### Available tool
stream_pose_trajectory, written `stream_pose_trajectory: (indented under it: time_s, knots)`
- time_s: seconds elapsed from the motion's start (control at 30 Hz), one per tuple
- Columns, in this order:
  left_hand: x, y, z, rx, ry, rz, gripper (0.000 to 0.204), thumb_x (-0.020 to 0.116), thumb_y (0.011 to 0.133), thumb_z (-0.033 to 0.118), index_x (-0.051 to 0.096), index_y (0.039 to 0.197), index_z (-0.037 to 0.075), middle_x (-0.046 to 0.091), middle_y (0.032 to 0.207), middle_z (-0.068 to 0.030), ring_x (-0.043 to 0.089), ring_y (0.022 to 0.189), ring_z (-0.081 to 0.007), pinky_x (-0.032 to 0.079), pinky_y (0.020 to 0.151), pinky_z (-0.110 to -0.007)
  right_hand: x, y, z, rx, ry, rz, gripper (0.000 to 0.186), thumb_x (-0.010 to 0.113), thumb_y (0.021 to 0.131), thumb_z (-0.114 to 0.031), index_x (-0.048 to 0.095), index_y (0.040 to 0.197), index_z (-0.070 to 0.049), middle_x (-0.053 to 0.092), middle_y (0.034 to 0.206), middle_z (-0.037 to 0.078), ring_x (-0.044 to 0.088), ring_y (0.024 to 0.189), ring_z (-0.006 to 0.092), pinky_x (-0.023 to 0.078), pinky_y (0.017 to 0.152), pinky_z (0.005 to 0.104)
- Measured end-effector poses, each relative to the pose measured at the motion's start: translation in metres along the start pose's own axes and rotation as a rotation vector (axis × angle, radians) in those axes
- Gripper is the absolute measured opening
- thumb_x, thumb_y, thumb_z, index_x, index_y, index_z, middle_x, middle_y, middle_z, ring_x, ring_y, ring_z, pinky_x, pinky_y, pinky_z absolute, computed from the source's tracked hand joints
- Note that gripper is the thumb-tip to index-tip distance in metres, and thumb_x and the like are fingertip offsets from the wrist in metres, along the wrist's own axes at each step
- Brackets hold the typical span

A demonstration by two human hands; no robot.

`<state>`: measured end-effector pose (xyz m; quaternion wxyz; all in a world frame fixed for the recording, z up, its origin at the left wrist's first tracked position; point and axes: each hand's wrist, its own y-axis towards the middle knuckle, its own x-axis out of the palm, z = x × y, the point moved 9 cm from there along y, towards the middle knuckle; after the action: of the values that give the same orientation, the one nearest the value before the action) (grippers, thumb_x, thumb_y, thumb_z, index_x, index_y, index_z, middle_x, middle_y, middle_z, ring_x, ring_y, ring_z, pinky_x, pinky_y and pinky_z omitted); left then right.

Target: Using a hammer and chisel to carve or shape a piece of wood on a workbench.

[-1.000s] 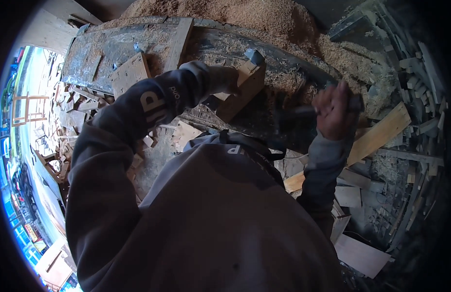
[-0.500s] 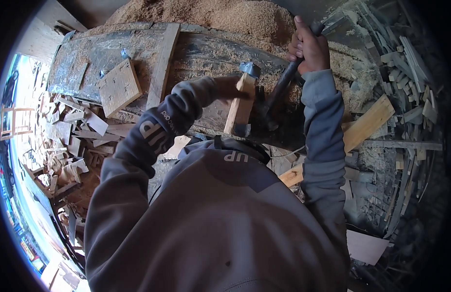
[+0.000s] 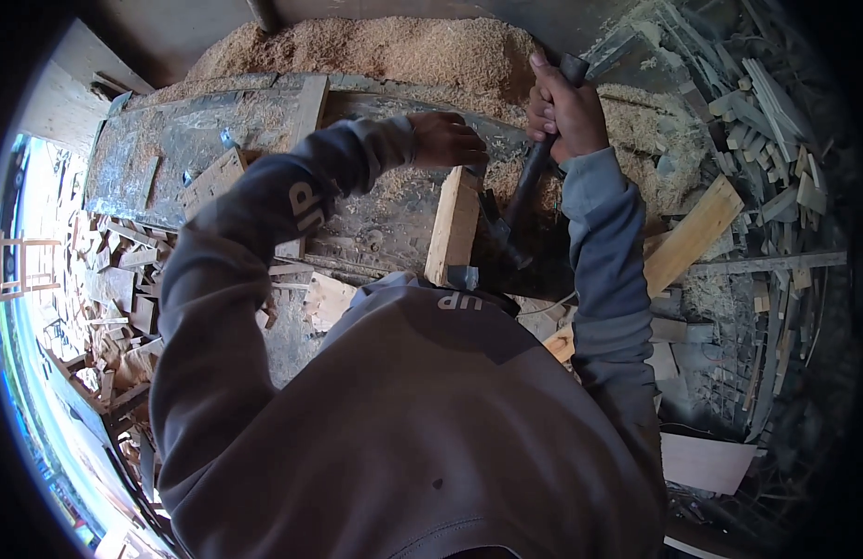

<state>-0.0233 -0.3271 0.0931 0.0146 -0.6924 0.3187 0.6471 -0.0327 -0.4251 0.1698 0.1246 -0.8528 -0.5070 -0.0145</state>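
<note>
A pale wooden block [image 3: 452,226] lies lengthwise on the dark bench in front of me, its near end touching a small grey metal piece [image 3: 463,277]. My left hand [image 3: 450,141] is at the block's far end, fingers bent and pressed together, hiding the metal piece there; what they grip, if anything, is hidden. To the block's right, my right hand [image 3: 568,112] is wrapped round the upper part of a long dark bar [image 3: 532,182]. The bar slants down to a dark metal part beside the block.
Sawdust [image 3: 385,56] is heaped along the bench's far side. A plank [image 3: 310,107] and a board [image 3: 214,184] lie left on the bench [image 3: 366,228]. Offcuts [image 3: 124,270] pile up at left, more wood pieces [image 3: 785,140] at right. A yellowish plank [image 3: 697,233] slants beside my right forearm.
My left hand has moved from beside the block to its far end, covering the metal piece there. My right hand keeps its hold on the bar. The view has shifted slightly.
</note>
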Motion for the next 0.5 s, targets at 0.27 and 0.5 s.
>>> stream_pose_trajectory:
  time_s: [0.27,0.5]
  knots:
    - [0.055,0.033,-0.019,0.018,-0.189,-0.482,0.021,0.054,0.078,0.011,0.053,0.098,0.006,0.056,0.096,-0.0108,0.057,0.096,-0.03,0.05,0.077,-0.037,-0.009,0.021,0.0,0.013,-0.019,0.007,0.033,0.061,0.084,-0.026,0.038,0.064,-0.011,0.031,0.048,-0.004,0.032,0.038,0.0073,0.028,0.038,0.0258]
    - [0.083,-0.003,-0.047,-0.32,-0.642,-0.421,0.077,0.074,0.065,0.018,0.037,0.133,0.018,0.048,0.128,-0.015,0.053,0.106,-0.0301,0.044,0.088,-0.037,0.015,0.048,0.012,0.318,0.72,-0.803,0.037,0.057,0.085,-0.033,0.036,0.061,-0.015,0.025,0.046,-0.003,0.028,0.037,0.0103,0.027,0.038,0.0283]
